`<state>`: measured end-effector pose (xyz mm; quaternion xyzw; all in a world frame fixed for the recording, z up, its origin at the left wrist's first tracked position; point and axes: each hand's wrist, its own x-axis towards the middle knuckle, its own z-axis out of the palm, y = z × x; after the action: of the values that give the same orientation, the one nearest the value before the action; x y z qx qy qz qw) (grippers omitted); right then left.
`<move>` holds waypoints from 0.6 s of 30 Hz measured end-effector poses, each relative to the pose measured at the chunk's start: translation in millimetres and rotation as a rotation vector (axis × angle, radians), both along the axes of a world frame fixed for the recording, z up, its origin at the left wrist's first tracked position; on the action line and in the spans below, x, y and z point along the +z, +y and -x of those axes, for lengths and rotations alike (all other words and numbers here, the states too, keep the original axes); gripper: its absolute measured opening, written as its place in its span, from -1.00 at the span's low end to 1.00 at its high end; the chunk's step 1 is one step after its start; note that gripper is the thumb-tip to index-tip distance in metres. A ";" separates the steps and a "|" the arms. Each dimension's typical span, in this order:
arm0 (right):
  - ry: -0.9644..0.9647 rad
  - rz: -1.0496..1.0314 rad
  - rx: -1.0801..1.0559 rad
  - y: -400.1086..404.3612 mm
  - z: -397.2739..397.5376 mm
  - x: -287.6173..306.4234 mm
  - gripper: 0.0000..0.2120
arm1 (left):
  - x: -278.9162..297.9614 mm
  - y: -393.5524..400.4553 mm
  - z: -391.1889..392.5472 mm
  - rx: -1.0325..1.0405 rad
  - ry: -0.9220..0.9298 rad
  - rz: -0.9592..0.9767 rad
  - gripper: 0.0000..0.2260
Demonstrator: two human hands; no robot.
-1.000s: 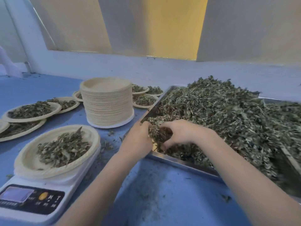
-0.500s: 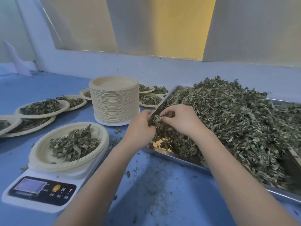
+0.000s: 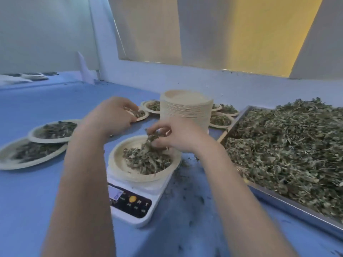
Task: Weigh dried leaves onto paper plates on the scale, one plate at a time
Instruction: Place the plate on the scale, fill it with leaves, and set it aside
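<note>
Paper plate (image 3: 118,164), pale and round, sits on the white scale (image 3: 141,197) directly below the fingers of the right hand (image 3: 182,136). The plate has no long axis; it tilts slightly, with its near-right rim lower. The scale's long axis runs from the near control panel toward the far right, away from the person.

Right hand: the fingers curl downward and pinch a clump of dried leaves (image 3: 150,140) that hangs from the fingertips into the leaf pile (image 3: 148,160) on the plate. The clump's long axis is roughly vertical, leaning up toward the thumb.

Left hand (image 3: 111,115): it is positioned beyond and to the left of the scale plate. The fingers curl over the near edge of a small filled plate (image 3: 142,115), and some leaf material shows just under the fingertips. Whether the fingers grip the leaves or the plate rim cannot be determined.

A stack of empty plates (image 3: 185,108) stands just behind the right-hand knuckles. A metal tray (image 3: 278,201) heaped with loose leaves (image 3: 287,145) lies to the right of the right wrist, its long axis running from far left to near right. Two filled plates (image 3: 37,143) overlap to the left of the left forearm. Leaf fragments lie scattered on the blue table (image 3: 27,201) near the scale.
</note>
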<state>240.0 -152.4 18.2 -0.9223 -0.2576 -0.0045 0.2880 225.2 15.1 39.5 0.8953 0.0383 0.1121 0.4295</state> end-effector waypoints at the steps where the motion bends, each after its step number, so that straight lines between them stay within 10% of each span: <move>1: 0.036 0.081 0.014 3.9 -1.9 -1.3 -0.61 | -2.6 9.0 -0.9 0.054 0.015 -0.055 -0.69; 18: 0.033 -0.068 -0.081 -3.0 -7.1 -3.9 -0.79 | -60.2 41.9 -9.2 0.110 0.024 0.439 -0.87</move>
<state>247.1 -155.4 14.4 -0.9216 -0.2149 -0.0095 0.3230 234.4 57.0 -20.7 0.7780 0.1157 0.1138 0.6070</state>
